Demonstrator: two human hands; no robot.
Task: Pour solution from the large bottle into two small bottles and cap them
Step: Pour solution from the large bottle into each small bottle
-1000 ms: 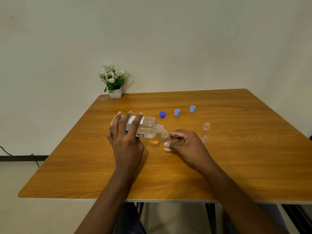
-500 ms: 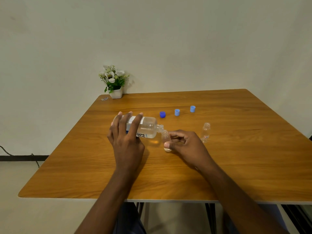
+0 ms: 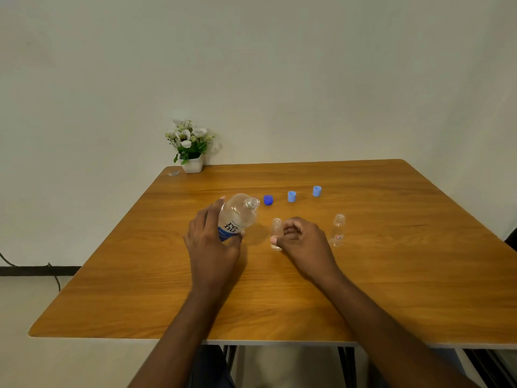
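Two hands grip: the left hand [image 3: 212,242] wraps the large bottle [image 3: 237,217], neck tilted upward, probably keeping liquid in; the right hand [image 3: 302,242] pinches one small bottle [image 3: 276,233] upright, steadying it; the second small bottle [image 3: 338,231] stands right of that pinch, caps [image 3: 291,196] beyond.

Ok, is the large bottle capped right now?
Uncapped: the large bottle shows a bare open mouth; a dark blue cap sits on the table beside it.
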